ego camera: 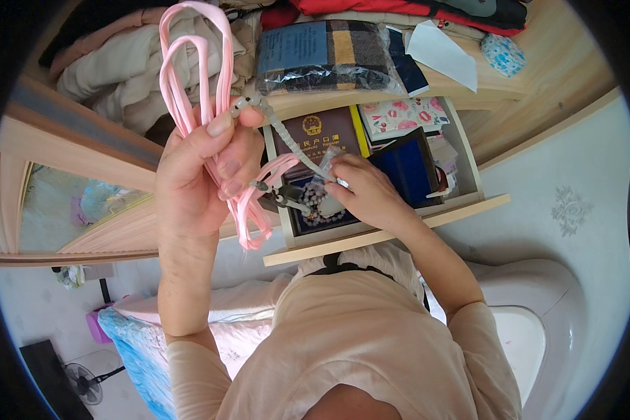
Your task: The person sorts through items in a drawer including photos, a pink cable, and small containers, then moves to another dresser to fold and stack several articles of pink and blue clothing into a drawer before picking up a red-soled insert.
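Note:
My left hand (202, 168), raised at the left of the drawer, grips a looped bundle of pink fabric cord (169, 86). The same fingers pinch one end of a pale beaded strand (291, 140). From there the strand slopes down to my right hand (370, 191), whose thumb and fingers close around its lower part inside the drawer. Clear plastic (329, 157) shows beside those fingers. Below them, coiled beads (311, 197) lie in an open box with dark blue lining (407, 168). Dark and pale beads (265, 186) hang by the pink cord.
The pulled-out wooden drawer (388, 231) also holds a maroon booklet (315, 123) bearing writing and a floral-covered book (401, 113). On the shelf above are a plastic-wrapped plaid textile (323, 55), folded clothes (110, 79) and white paper (443, 52). A cabinet door (84, 210) stands at left.

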Demonstrator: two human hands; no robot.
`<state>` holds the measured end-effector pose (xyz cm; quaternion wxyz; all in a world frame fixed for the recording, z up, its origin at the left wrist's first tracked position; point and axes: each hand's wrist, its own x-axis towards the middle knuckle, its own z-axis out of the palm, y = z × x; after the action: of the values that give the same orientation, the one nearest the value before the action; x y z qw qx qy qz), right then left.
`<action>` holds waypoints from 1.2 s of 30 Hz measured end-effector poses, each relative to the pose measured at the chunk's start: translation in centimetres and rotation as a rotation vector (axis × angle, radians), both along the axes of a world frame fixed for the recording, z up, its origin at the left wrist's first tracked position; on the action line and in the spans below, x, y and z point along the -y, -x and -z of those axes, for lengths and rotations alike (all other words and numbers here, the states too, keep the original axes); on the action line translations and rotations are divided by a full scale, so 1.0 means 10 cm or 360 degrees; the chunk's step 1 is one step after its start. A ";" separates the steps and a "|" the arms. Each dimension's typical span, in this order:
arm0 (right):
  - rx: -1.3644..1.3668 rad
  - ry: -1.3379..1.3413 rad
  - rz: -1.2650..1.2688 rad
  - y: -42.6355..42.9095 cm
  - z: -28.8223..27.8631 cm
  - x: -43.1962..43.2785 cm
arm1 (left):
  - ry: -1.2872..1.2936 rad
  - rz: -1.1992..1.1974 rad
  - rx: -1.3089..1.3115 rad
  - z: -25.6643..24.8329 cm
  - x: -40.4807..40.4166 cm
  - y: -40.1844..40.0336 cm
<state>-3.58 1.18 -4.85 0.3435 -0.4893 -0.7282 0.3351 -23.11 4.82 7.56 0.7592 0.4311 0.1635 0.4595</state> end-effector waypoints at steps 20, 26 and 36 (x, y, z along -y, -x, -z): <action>0.0629 0.0052 -0.0486 0.13 0.07 0.29 | 0.0392 -0.0036 -0.0032 0.70 -0.08 -0.23; 0.0573 -0.0041 -0.0428 0.14 -0.08 0.42 | 0.0498 -0.0238 -0.0687 1.23 -0.12 -0.15; 0.0715 0.0043 -0.0109 0.06 -0.08 0.49 | -0.1055 -0.0211 -0.1664 1.48 0.00 -0.18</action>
<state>-4.19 -3.69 -4.03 0.1544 -0.5313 -0.7980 0.2390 -21.31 4.79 -7.25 0.3744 0.8007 0.3887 0.2600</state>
